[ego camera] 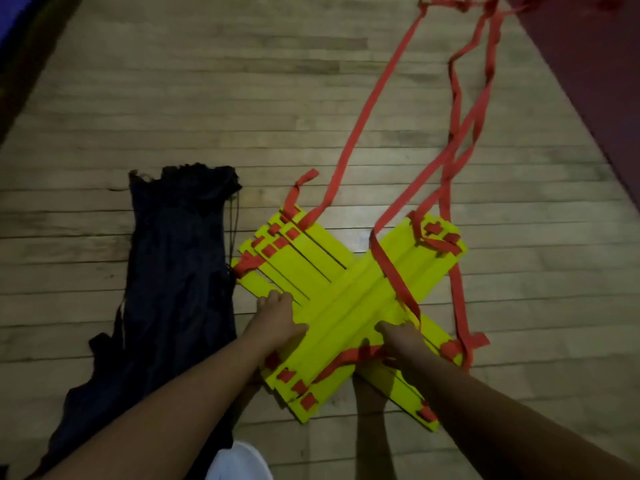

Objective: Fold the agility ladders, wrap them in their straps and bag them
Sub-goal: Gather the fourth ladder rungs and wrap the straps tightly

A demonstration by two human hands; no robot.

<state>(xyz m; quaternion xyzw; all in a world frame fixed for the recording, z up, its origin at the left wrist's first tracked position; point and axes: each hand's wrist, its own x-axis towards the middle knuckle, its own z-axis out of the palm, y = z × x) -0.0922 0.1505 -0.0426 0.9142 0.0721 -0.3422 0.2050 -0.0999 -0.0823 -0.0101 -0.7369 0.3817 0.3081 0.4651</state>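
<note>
Two stacks of yellow ladder rungs (349, 299) lie crossed in an X on the wooden floor. Red straps (394, 278) thread through the rung ends, and one strap runs across the upper stack. My left hand (277, 320) grips the left edge of the stacks where they cross, fingers curled over the rungs. At the right of the crossing, my right hand (401, 337) holds the rungs next to the red strap. Long loose red straps (374, 98) trail away to the upper right. A dark drawstring bag (173, 271) lies flat to the left.
A dark red mat (588, 81) borders the floor at the upper right. A dark edge runs along the upper left. My white shoe (239, 462) shows at the bottom centre. The wooden floor (207, 98) stretches ahead.
</note>
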